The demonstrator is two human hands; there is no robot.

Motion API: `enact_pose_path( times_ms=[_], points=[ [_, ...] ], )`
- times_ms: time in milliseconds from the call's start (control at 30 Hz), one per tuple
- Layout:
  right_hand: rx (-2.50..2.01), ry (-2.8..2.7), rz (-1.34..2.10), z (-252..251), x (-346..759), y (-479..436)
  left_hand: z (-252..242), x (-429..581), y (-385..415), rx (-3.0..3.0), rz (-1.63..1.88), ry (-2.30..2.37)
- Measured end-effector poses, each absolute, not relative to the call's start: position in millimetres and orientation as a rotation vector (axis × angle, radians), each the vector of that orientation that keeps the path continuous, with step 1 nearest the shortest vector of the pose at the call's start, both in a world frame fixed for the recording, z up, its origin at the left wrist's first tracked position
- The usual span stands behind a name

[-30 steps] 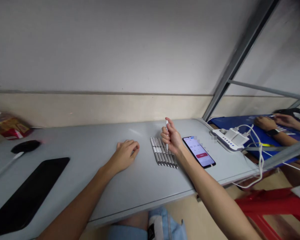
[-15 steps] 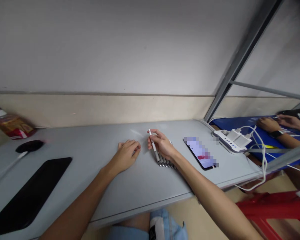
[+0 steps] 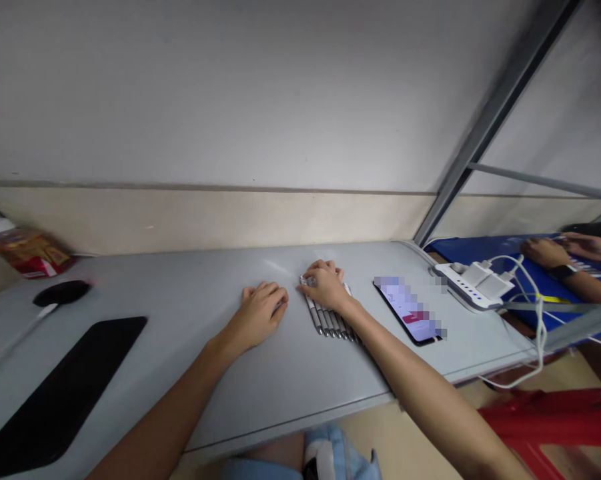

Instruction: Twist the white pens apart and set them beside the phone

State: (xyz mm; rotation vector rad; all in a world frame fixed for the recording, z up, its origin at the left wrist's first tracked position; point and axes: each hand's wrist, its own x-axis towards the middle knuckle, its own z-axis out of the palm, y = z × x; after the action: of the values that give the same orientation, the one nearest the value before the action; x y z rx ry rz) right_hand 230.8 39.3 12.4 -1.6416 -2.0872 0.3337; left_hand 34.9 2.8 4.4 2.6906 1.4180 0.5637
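Several white and grey pens [image 3: 323, 321] lie side by side in a row on the grey table, their silver ends toward me. My right hand [image 3: 325, 285] is over the far ends of the row, its fingers bent and closed on the pens there; the fingertips partly hide what they grip. To the left, my left hand [image 3: 264, 312] rests palm down on the tabletop, fingers loosely bent with a gap by the thumb. It holds nothing that I can see and is apart from the pens.
Right of the pens lies a phone [image 3: 405, 310] with a lit screen, then a white power strip [image 3: 470, 287] with chargers and cables. A black mat [image 3: 70, 393], a black round object [image 3: 61, 293] and a bottle [image 3: 30, 250] are at left. Another person's hands [image 3: 547, 252] are at far right.
The white pen that my right hand held up at a tilt is lowered to the row. That hand now lies over the pens' far ends. My left hand stays resting on the table.
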Motion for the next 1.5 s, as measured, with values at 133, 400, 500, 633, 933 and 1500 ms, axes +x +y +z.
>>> enact_pose_path(
  times_ms=[133,400,500,633,933,1500],
  points=[
    [-1.677,-2.104,0.276,8.5,233.8,41.0,4.7,35.5,2.8,2.682,0.557,1.419],
    [-1.693,-2.075,0.383,9.3,238.7,40.6,2.8,33.8,3.3,2.684,0.555,1.417],
    [-1.691,-2.068,0.374,9.8,239.6,39.5,3.6,34.1,3.1,2.68,0.546,1.419],
    [-1.67,-2.065,0.365,11.0,241.2,38.3,4.0,34.1,3.7,2.665,0.548,1.419],
    [-1.685,-2.069,0.401,13.9,240.6,35.1,2.8,32.8,4.8,2.642,0.576,1.411],
    [-2.113,-1.947,0.344,43.2,239.9,0.7,3.8,32.6,4.5,2.635,0.577,1.415]
  ],
)
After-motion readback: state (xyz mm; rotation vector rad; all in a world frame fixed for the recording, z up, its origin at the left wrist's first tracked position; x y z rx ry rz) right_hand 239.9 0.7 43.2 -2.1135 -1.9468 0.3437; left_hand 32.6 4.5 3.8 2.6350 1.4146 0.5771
